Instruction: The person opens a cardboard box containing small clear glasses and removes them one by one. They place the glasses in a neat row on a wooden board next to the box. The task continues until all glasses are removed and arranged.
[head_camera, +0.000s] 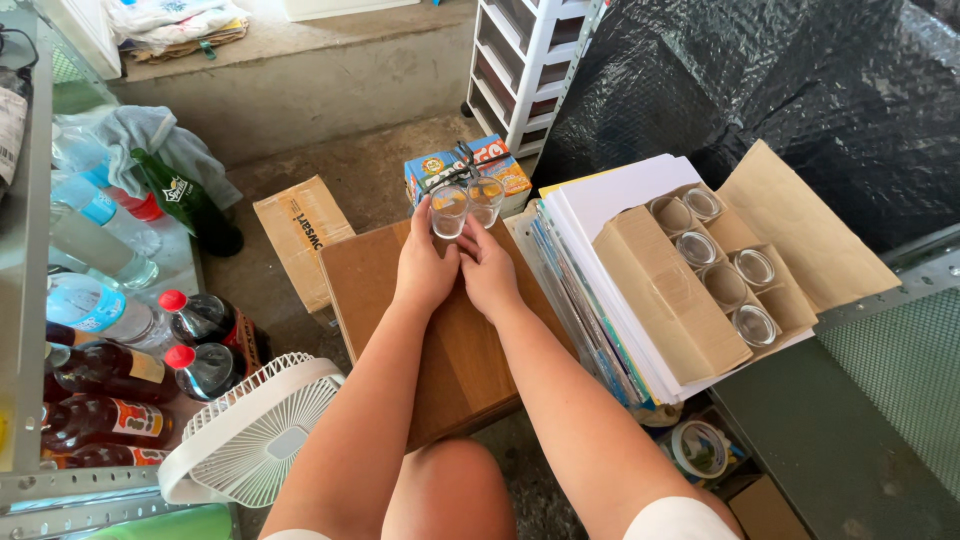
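My left hand (424, 265) holds a small clear glass (449, 210) by its base above a brown cardboard box (375, 270). Close beside it, my right hand (488, 272) holds a second clear glass (486, 199); the two glasses nearly touch. To the right, an open cardboard carton (665, 290) with divider cells holds several more glasses (755, 267) and rests on a stack of white paper and folders (600, 210).
A colourful printed box (432, 168) lies just beyond the glasses. Left are a smaller cardboard box (300, 235), a white fan (255, 435), bottles (205, 320) and a green bottle (190, 205). White drawers (520, 60) and black plastic sheeting (780, 90) stand behind.
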